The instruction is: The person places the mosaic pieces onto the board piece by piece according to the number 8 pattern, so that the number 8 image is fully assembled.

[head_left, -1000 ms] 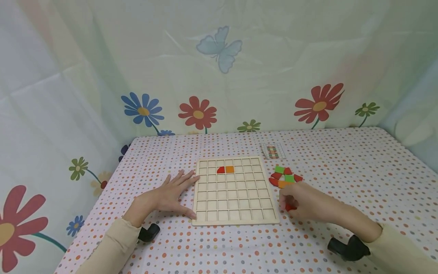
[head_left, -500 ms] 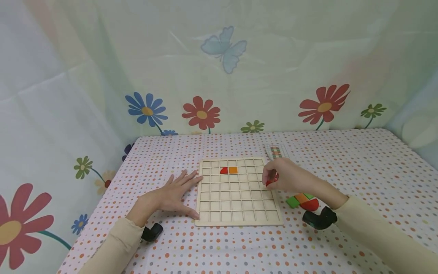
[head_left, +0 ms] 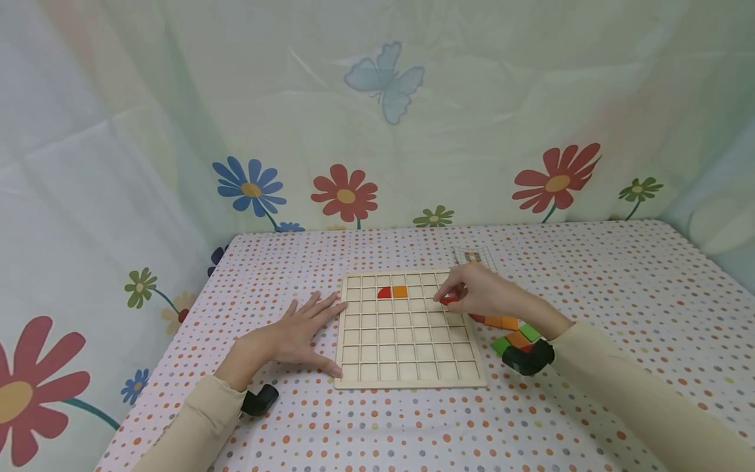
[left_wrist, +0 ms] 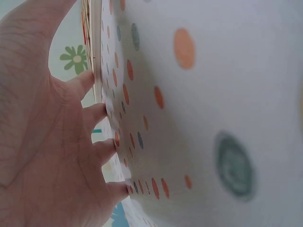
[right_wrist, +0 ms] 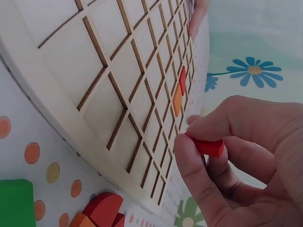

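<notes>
A pale wooden board (head_left: 411,384) with a grid of square cells lies on the table. In its second row from the back sit a red quarter-round block (head_left: 385,293) and an orange square block (head_left: 400,292), side by side. My right hand (head_left: 486,290) pinches a small red block (right_wrist: 211,147) between thumb and fingers, above the board's right side; the fingers cover part of its shape. With fingers spread, my left hand (head_left: 295,337) rests on the cloth, its thumb and a fingertip touching the board's left edge.
Several loose blocks lie right of the board, among them an orange one (head_left: 501,322) and a green one (head_left: 530,332); my right forearm and wrist camera hide some. A pattern card (head_left: 485,256) lies behind the right hand. A flowered curtain (head_left: 460,131) hangs at the back.
My right hand has carried the red block from the loose pieces leftward and away from me, over the board's right side. The left hand stays in place.
</notes>
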Demonstrator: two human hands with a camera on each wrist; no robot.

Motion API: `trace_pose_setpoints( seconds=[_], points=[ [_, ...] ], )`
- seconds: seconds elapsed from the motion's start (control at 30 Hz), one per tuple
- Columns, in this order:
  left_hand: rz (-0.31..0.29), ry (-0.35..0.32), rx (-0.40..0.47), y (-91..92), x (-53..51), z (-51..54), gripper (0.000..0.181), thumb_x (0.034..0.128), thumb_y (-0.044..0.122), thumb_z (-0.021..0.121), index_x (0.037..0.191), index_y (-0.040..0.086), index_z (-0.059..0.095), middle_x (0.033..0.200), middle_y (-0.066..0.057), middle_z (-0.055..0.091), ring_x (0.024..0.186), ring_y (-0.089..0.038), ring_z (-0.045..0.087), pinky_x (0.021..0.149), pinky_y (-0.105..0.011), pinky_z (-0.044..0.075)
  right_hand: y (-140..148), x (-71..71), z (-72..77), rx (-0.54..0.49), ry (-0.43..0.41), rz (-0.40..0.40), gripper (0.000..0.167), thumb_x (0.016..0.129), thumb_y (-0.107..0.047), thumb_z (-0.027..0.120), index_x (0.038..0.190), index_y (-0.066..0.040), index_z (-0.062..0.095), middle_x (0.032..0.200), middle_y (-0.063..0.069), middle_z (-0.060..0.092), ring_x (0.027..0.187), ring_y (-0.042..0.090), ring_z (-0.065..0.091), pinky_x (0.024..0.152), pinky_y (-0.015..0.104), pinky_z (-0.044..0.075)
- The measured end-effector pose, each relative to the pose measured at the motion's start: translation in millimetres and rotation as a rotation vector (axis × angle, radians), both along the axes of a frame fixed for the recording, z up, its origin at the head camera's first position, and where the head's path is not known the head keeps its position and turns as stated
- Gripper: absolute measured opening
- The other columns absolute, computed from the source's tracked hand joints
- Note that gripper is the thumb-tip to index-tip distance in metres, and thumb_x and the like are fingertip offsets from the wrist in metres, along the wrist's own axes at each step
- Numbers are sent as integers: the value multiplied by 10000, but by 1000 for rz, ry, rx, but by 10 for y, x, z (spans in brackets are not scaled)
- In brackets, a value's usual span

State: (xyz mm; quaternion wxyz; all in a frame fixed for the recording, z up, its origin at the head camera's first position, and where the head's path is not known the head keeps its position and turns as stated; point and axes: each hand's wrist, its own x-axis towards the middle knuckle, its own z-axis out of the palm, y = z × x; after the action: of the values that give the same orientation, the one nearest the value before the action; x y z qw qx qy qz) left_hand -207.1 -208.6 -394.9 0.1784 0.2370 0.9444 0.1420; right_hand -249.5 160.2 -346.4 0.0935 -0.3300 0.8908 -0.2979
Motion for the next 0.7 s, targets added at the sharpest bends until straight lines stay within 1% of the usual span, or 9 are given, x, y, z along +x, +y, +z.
trace_pose_setpoints(
  seconds=[0.07,0.13,0.27,0.4,0.5,0.7],
  points=[
    [0,-1,-1,0,2,0,1203,775,687,822,1694,228,196,1768,-35,47,1612,-374,-33,1247,-682,13,-4,-5,-15,-3,-24,-3,121,877,43,782,982,-9,811,854,13,630,787,148,534,686,260,511],
    [-1,-2,3,-1,4,3,1203,776,681,825,1694,227,196,1768,-36,46,1612,-376,-33,1246,-684,12,-7,-16,-30,-6,-40,-6,103,891,35,777,975,-17,803,895,19,666,809,143,570,730,284,545],
    [0,-4,8,-7,7,6,1204,774,675,831,1694,229,195,1768,-37,47,1611,-380,-33,1243,-690,10,-21,-62,-53,-14,-48,-4,94,910,4,789,1001,-16,797,963,33,749,850,138,666,819,348,606],
    [-6,0,12,-14,6,-2,1205,775,674,831,1694,225,194,1768,-42,50,1610,-386,-29,1238,-699,13,-52,-134,-70,-34,-56,-17,138,892,-15,819,1028,0,812,966,39,778,858,148,706,811,335,612],
    [-10,2,18,-15,5,-6,1209,773,671,835,1694,218,197,1768,-45,54,1609,-391,-26,1234,-707,11,-95,-197,-92,-46,-40,-34,181,884,7,816,1065,7,815,973,55,786,872,173,713,783,317,597],
    [-11,1,21,-11,1,-6,1208,773,672,835,1694,222,196,1768,-42,55,1610,-389,-25,1235,-704,14,-198,-297,-147,-22,-23,-109,230,936,18,752,1159,-13,798,1067,92,775,926,209,693,735,306,535]
  ],
)
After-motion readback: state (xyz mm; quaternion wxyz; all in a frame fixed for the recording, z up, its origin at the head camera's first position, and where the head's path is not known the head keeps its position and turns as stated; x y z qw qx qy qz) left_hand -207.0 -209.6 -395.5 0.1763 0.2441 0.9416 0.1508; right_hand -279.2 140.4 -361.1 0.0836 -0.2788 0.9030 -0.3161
